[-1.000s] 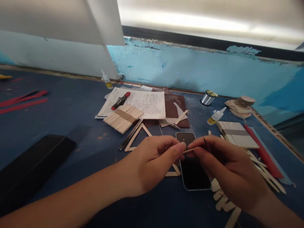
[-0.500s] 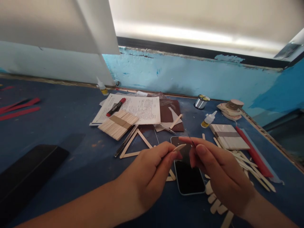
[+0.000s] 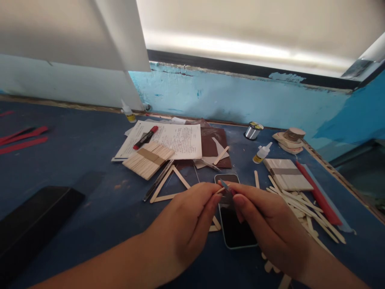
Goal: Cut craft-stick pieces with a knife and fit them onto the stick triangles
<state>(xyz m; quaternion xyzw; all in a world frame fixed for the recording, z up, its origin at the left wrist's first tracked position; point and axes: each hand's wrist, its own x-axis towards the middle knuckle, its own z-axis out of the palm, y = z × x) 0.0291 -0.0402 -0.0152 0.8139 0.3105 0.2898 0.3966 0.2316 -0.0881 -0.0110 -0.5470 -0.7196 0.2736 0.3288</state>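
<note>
My left hand [image 3: 189,216] pinches a short wooden stick [image 3: 220,190] whose tip pokes out past the thumb. Pressed close from the right, my right hand [image 3: 267,220] holds a small blade [image 3: 224,184] against the stick's end. Both hands are above a phone [image 3: 237,226] lying on the blue table. A triangle of wooden sticks [image 3: 165,197] lies left of the phone, and part of another stick shape [image 3: 215,228] shows beside my left hand. Loose sticks [image 3: 303,206] are piled right of my right hand.
Behind are papers [image 3: 180,140], a red-capped marker [image 3: 145,137], a stick bundle [image 3: 148,159], a wire spool [image 3: 253,130] and a glue bottle [image 3: 262,153]. Another bundle [image 3: 288,174] sits right. A black object [image 3: 39,220] lies left.
My right hand has moved left to meet my left hand. The blade now shows at the stick's tip, and the gap between the hands has closed. The view has shifted slightly.
</note>
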